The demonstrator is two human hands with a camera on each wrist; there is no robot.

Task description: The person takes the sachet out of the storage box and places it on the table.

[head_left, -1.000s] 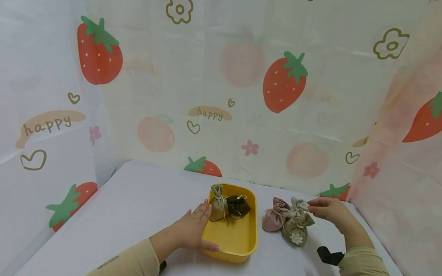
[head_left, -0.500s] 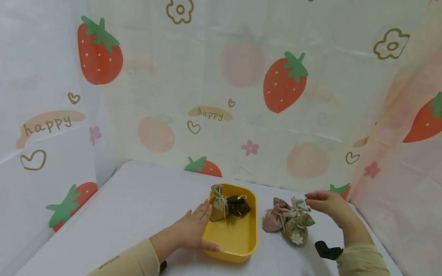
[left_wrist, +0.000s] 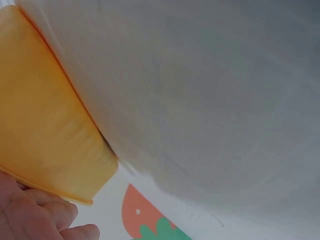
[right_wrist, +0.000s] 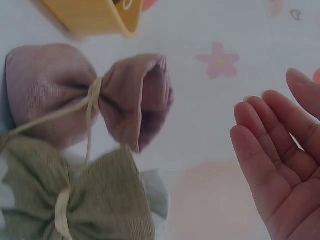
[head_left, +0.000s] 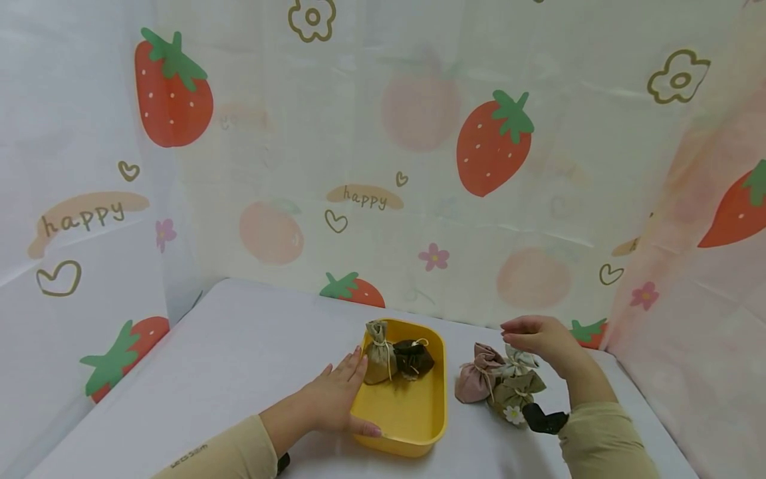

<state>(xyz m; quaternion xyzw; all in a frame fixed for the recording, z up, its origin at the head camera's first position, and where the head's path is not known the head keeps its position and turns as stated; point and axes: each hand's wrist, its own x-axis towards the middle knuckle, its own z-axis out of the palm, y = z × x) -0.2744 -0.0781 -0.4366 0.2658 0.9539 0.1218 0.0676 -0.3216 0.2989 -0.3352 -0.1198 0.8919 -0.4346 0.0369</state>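
Observation:
My left hand (head_left: 338,399) lies with its fingers spread along the left rim of a yellow plastic tub (head_left: 413,419). Inside the tub, toward its far end, are a tan drawstring pouch (head_left: 380,362) and a dark brown pouch (head_left: 413,359). My right hand (head_left: 541,339) hovers above a cluster of three pouches, holding nothing, its fingers extended in the right wrist view. The cluster has a pink pouch (right_wrist: 50,95), an olive pouch (right_wrist: 105,200) with a white daisy, and a pale pouch (head_left: 519,359) partly hidden behind the olive one.
A white cloth covers the table (head_left: 257,346). Behind it hangs a curtain (head_left: 359,133) printed with strawberries, flowers and hearts, and it also closes off both sides. A black wrist strap piece (head_left: 544,420) overlaps the olive pouch in the head view.
My right hand has lifted off the pale pouch's top and moved left and up over the cluster. The left hand, the tub and the pouches stay where they were.

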